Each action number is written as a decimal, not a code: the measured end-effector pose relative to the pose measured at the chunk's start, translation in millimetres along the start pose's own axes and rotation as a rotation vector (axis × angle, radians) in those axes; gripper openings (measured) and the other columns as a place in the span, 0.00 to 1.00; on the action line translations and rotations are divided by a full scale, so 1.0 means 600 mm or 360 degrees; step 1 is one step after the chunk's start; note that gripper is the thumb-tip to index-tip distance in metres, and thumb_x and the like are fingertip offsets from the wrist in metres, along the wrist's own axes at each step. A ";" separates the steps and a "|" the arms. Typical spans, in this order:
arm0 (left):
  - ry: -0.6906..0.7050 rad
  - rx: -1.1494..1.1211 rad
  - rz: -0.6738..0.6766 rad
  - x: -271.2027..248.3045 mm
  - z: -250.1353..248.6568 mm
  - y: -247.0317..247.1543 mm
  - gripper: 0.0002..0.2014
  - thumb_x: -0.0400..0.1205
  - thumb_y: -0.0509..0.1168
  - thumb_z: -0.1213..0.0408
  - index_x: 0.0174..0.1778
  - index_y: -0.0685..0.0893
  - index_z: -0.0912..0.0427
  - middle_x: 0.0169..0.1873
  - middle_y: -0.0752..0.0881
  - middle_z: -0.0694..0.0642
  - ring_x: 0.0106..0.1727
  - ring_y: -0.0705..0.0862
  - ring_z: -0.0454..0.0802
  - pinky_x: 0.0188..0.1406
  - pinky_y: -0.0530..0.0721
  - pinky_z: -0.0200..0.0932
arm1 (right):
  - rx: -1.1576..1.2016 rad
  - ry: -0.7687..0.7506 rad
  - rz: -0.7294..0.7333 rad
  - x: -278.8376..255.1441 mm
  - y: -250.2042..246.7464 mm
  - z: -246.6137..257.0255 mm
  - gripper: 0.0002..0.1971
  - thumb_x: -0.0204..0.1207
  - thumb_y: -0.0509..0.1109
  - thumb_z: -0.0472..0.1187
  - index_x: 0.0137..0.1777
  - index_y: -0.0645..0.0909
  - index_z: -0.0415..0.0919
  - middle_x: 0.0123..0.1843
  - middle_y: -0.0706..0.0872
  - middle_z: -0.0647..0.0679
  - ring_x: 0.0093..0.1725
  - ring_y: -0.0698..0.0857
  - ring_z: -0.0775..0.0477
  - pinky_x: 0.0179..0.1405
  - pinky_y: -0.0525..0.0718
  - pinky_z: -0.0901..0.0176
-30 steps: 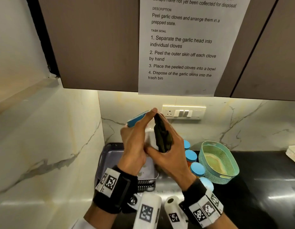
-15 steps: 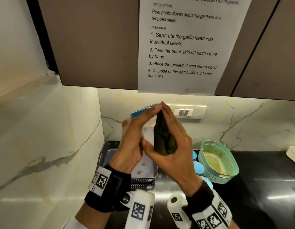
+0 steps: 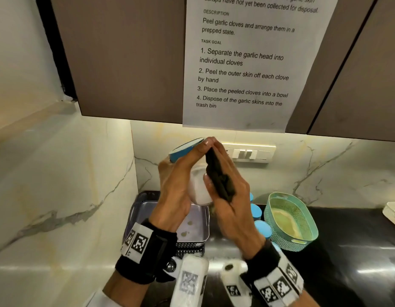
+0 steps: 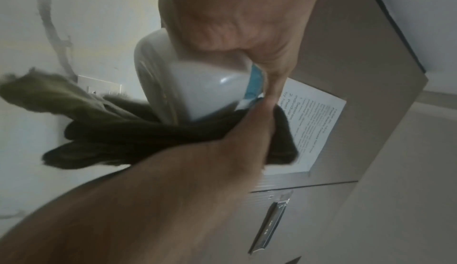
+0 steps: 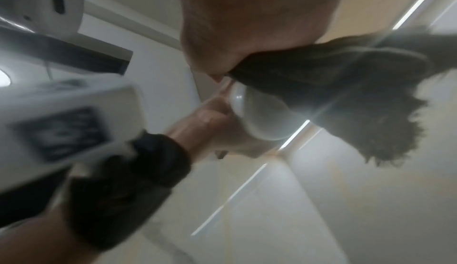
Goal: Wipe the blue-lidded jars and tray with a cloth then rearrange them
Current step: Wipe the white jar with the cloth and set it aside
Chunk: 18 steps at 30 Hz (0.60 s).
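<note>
My left hand [image 3: 176,180] grips a white jar [image 3: 198,189] with a blue lid [image 3: 185,148], tilted and raised in front of the backsplash. My right hand [image 3: 232,196] holds a dark olive cloth [image 3: 218,176] and presses it against the jar's right side. In the left wrist view the cloth [image 4: 148,137] lies under the jar [image 4: 205,84]. In the right wrist view the cloth [image 5: 346,92] covers part of the jar [image 5: 259,115]. Below, a grey metal tray [image 3: 192,222] sits in the corner. More blue-lidded jars [image 3: 263,228] stand to its right, partly hidden by my right hand.
A teal perforated basket [image 3: 289,220] stands on the black counter [image 3: 347,262] right of the jars. A switch plate [image 3: 249,152] is on the marble wall behind the hands. Brown cabinets with a taped paper sheet [image 3: 243,63] hang overhead. A marble wall closes the left side.
The right hand has rubbed the cloth along the jar's side, and more of the white body now shows. The left hand keeps the jar raised in much the same place.
</note>
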<state>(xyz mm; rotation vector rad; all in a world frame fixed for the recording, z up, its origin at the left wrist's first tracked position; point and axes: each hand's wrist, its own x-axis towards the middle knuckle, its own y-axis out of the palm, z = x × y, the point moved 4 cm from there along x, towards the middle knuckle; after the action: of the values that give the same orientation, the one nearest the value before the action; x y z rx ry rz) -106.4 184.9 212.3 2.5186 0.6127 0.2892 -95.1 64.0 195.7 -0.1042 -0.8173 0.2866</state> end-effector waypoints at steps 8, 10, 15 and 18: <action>-0.0023 0.0048 -0.0045 0.003 0.003 0.001 0.20 0.71 0.85 0.60 0.54 0.93 0.68 0.46 0.96 0.61 0.41 0.94 0.49 0.50 0.94 0.51 | 0.0063 0.0185 0.0038 -0.001 0.002 -0.009 0.29 0.87 0.68 0.48 0.88 0.71 0.50 0.85 0.78 0.46 0.85 0.77 0.44 0.81 0.80 0.40; -0.0041 0.0092 -0.0081 0.010 0.007 -0.006 0.19 0.73 0.85 0.56 0.53 0.93 0.63 0.44 0.96 0.54 0.39 0.93 0.41 0.53 0.93 0.49 | -0.0192 -0.0030 0.0105 -0.014 0.007 -0.020 0.39 0.82 0.75 0.42 0.91 0.63 0.42 0.91 0.68 0.47 0.90 0.68 0.48 0.87 0.72 0.47; -0.0163 0.0173 0.0056 -0.002 0.015 0.003 0.14 0.74 0.81 0.54 0.48 0.89 0.57 0.26 0.91 0.41 0.29 0.91 0.36 0.32 0.90 0.42 | 0.0107 0.0177 -0.0002 0.006 -0.025 -0.046 0.45 0.69 0.89 0.38 0.85 0.72 0.40 0.79 0.84 0.45 0.78 0.83 0.45 0.78 0.83 0.45; -0.0270 0.0216 0.0178 0.001 0.013 0.004 0.18 0.71 0.83 0.48 0.49 0.90 0.55 0.35 0.94 0.45 0.36 0.93 0.40 0.30 0.90 0.44 | 0.0661 0.0633 -0.0027 0.021 -0.048 -0.055 0.39 0.60 0.91 0.45 0.74 0.85 0.55 0.69 0.90 0.43 0.70 0.88 0.35 0.65 0.90 0.33</action>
<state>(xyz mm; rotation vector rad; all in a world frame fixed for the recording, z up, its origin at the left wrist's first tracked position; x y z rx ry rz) -102.8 180.1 207.0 2.6781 0.4384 0.0738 -56.9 40.8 188.1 0.2298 -0.3526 0.3989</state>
